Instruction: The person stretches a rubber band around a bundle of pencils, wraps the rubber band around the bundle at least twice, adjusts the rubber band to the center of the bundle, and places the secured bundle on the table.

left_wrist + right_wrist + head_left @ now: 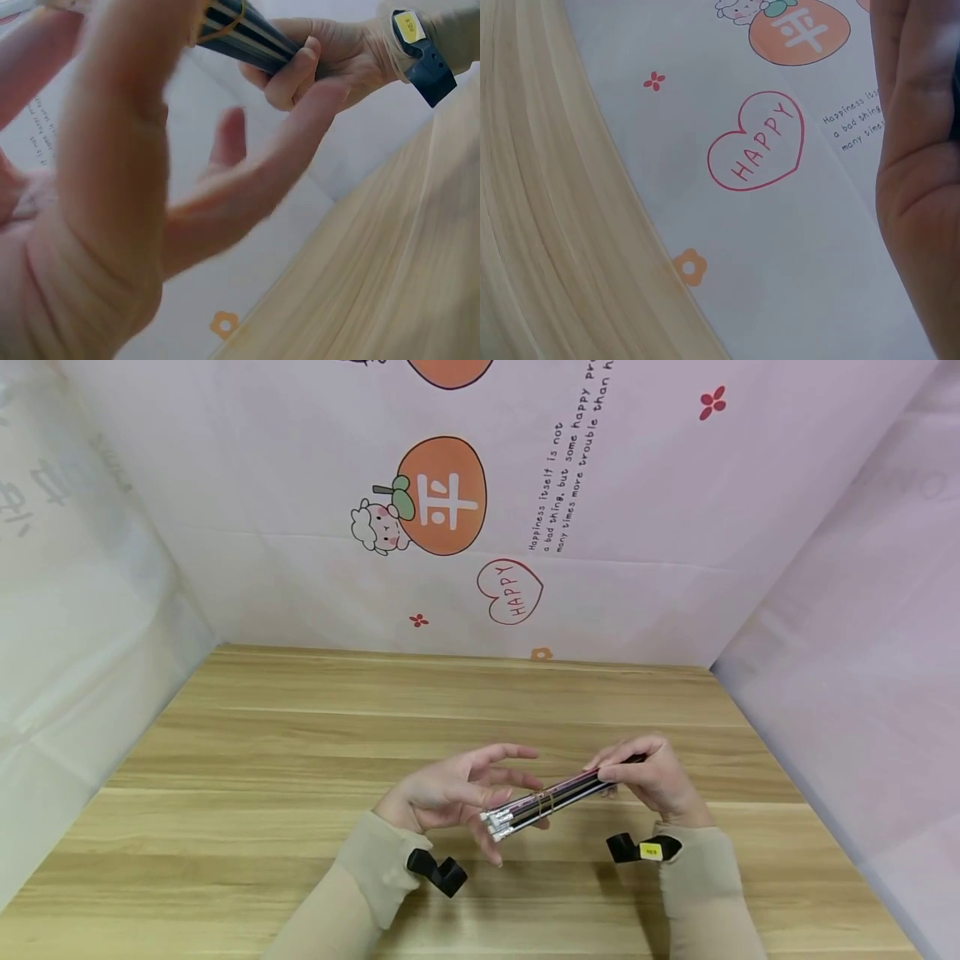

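Fingers of the right hand [654,782] clamp the dark end of a bundle of pencils [573,792] in the head view; those of the left hand [444,795] stand spread apart around its silver-tipped end, touching or not I cannot tell. A rubber band [540,803] circles it between both sets of fingers, above the tabletop [300,760]. It should be light and stiff, its smooth shafts prone to sliding lengthwise; the banded stretch near the left fingertips looks the surest hold. In the left wrist view, the bundle lies above the spread left fingers, the right ones curled round its far end. The right wrist view shows only part of the right hand; its grip cannot be judged there.
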`<state>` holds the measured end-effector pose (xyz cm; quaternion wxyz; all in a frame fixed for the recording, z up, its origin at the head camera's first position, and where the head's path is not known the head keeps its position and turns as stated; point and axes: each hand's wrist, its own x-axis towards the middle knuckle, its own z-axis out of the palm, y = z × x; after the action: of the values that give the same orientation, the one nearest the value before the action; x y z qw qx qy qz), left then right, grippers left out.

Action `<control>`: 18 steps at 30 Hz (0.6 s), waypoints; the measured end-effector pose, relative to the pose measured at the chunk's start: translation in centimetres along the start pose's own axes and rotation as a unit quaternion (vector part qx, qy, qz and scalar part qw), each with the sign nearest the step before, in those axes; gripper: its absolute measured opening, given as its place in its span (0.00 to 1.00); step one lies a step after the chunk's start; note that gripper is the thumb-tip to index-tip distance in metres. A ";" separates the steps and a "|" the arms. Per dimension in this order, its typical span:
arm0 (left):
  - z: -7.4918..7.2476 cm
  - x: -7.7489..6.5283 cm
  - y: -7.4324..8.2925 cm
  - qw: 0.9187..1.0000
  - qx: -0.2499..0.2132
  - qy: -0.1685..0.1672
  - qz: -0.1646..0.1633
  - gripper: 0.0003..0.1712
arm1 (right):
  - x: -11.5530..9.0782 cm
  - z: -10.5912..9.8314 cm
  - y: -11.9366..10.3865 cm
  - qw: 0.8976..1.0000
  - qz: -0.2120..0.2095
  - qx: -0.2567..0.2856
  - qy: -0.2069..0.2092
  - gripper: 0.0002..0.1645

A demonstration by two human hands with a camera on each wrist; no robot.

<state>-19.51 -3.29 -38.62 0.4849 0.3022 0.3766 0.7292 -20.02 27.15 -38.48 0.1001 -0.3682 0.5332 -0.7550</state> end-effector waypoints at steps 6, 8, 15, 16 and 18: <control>0.1 0.0 -0.1 0.999 -0.022 -0.032 0.007 0.44 | 0.0 0.2 -0.2 0.999 0.008 -0.034 0.005 0.26; 0.1 0.0 -0.2 0.999 -0.029 -0.026 0.013 0.42 | 0.0 0.3 -0.3 0.999 0.006 -0.048 0.011 0.26; 0.3 0.6 -0.2 0.992 -0.004 0.118 0.034 0.40 | 0.2 0.8 -0.8 0.989 0.030 -0.122 0.079 0.21; 0.4 0.6 -0.1 0.989 -0.002 0.144 0.039 0.40 | 0.3 1.0 -0.8 0.987 0.030 -0.133 0.086 0.20; 0.6 0.6 0.1 0.981 0.004 0.189 0.046 0.41 | 0.6 1.4 -0.8 0.983 0.028 -0.153 0.100 0.19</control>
<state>-19.30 -2.55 -38.20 0.3696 0.1785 0.4500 0.7932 -19.32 26.14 -37.31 0.0103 -0.2864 0.6598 -0.6947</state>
